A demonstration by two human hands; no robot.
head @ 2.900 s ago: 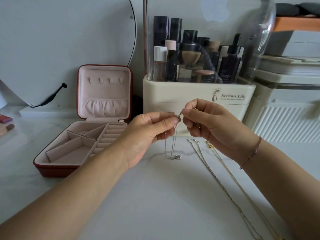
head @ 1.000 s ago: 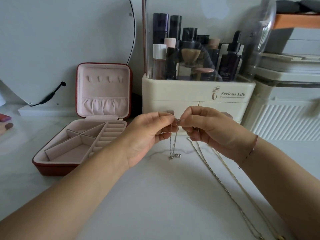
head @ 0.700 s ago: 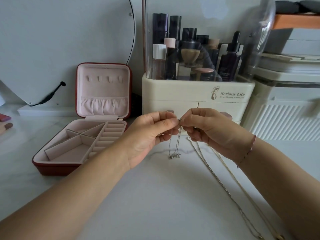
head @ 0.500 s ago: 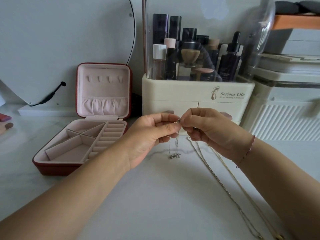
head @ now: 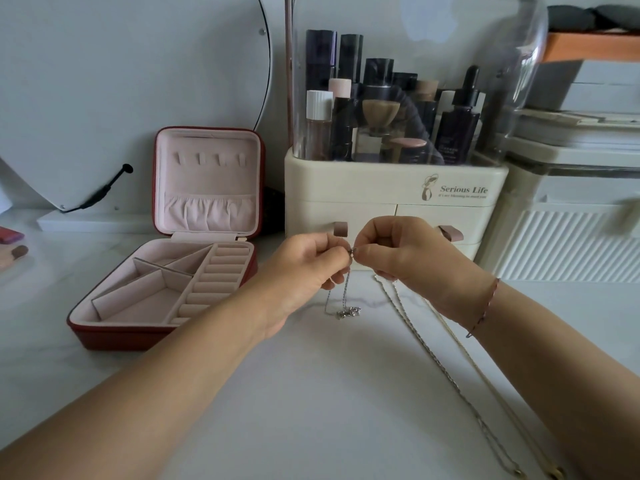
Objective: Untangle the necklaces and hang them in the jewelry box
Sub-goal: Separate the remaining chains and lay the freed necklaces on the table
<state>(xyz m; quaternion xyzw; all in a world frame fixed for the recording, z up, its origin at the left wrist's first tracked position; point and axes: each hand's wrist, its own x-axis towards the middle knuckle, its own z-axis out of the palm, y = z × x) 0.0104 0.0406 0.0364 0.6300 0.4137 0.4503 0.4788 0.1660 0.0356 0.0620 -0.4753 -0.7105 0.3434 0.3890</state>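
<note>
Far left: round mirror (head: 131, 81) leaning at the wall, no writing on it. Beside it, jewelry box (head: 166, 271), red outside, pink lining, lid standing upright. Four small hooks (head: 209, 159) in a row across the lid, all bare; a gathered pocket below them. The base tray has angled compartments on the left and ring rolls on the right, with nothing in them that I can see.

Centre back: cream organizer (head: 381, 199) with a clear cover, bottles (head: 381, 109) inside. Front panel reads "Serious Life"; the smaller line under it is too fine to read. Bottle labels not legible. Two drawers with brownish pull tabs.

My left hand (head: 304, 268) comes in from lower left, forearm low over the tabletop (head: 311, 393), thumb and forefinger closed in a pinch. My right hand (head: 408, 258) meets it from the right, thumb and forefinger likewise pinched, other fingers curled under; thin red string bracelet on that wrist. Both pinches meet on the top of a short silver necklace (head: 346, 289), raised above the tabletop, in front of the organizer's drawers. Its chain hangs down in a loop, and the small pendant (head: 348, 311) is at or just above the surface; contact uncertain.

Right: two long chains (head: 450, 375) lie on the tabletop, running side by side from under my right hand toward the lower right corner, one silver, one gold-toned. Far right: white ribbed container (head: 571, 244), unlabelled.
</note>
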